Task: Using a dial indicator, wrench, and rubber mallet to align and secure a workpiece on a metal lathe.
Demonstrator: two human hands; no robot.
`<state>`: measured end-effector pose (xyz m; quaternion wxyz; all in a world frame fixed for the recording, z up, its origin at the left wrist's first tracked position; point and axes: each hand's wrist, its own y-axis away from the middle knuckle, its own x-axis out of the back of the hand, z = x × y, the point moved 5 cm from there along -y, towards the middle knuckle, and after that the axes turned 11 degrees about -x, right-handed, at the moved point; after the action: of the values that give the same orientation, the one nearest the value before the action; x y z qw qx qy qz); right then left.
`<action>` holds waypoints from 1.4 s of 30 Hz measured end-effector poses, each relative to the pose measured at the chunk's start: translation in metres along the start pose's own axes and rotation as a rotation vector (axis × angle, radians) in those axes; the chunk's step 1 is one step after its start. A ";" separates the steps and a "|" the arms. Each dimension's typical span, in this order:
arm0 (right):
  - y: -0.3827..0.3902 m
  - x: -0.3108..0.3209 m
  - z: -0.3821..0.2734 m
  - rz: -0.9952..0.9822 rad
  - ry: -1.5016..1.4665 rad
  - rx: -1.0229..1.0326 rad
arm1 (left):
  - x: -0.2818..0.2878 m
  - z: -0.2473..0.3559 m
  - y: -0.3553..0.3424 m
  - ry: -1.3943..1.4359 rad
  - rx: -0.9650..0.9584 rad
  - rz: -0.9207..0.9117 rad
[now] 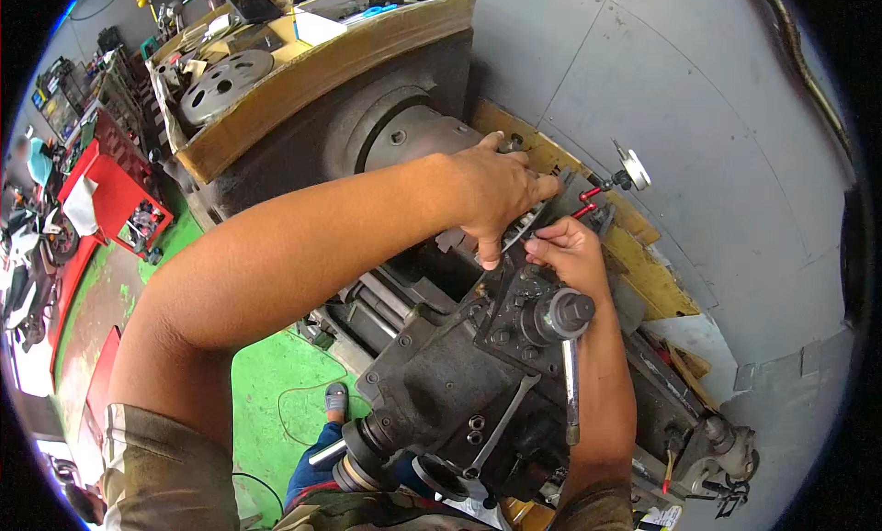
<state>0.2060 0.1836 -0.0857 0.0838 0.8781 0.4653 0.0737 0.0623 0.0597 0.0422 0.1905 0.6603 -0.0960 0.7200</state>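
My left hand [503,189] reaches across a lathe with its fingers and thumb spread around a metal disc [525,226], which shows only as a shiny edge beneath the palm. Behind it is the lathe's round grey chuck [413,138]. My right hand [571,252] is closed in a pinch close to the disc's near side; whatever sits between its fingertips is too small to make out. Just below the right hand stands the tool post [551,320] with its lever handle [571,393]. A dial indicator [634,168] on a red jointed arm [588,203] is beyond my right hand.
A wrench [501,425] lies on the carriage [413,375]. The headstock top carries a wooden-edged tray [322,95] with a holed disc [227,85] and tools. A grey wall [717,118] rises at the right. Red shelving [115,186] stands left on green floor [266,384].
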 end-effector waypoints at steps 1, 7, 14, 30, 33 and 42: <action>0.000 0.002 0.005 -0.004 -0.051 -0.002 | 0.004 0.001 0.002 0.043 0.011 0.008; 0.005 -0.002 0.004 0.007 -0.072 0.004 | 0.041 -0.008 0.058 0.033 0.022 0.231; 0.008 -0.004 -0.005 -0.017 0.006 0.038 | 0.037 -0.006 0.104 -0.114 0.059 0.328; 0.007 0.003 -0.004 -0.112 -0.037 0.018 | -0.081 0.054 0.042 -1.079 0.197 0.559; 0.010 0.000 -0.008 -0.114 -0.011 -0.032 | -0.093 0.045 0.047 -1.071 0.202 0.556; 0.018 -0.005 -0.023 -0.062 0.092 0.008 | -0.099 0.036 0.047 -0.860 0.183 0.611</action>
<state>0.2128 0.1715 -0.0591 0.0611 0.8592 0.4961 0.1095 0.0819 -0.0120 -0.0462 -0.1426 0.8516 -0.2901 0.4127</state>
